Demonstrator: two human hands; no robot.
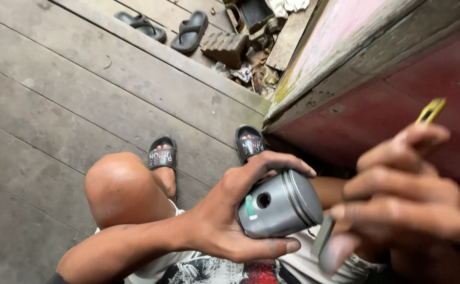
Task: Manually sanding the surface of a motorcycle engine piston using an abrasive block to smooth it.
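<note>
Two hands, left hand (224,215) gripping piston (280,205)

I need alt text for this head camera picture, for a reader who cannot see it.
A seated person's left hand grips a grey metal piston, while the blurred right hand beside it holds a thin yellow tool. Below are a bare knee, feet in black sandals and a grey plank floor.
</note>
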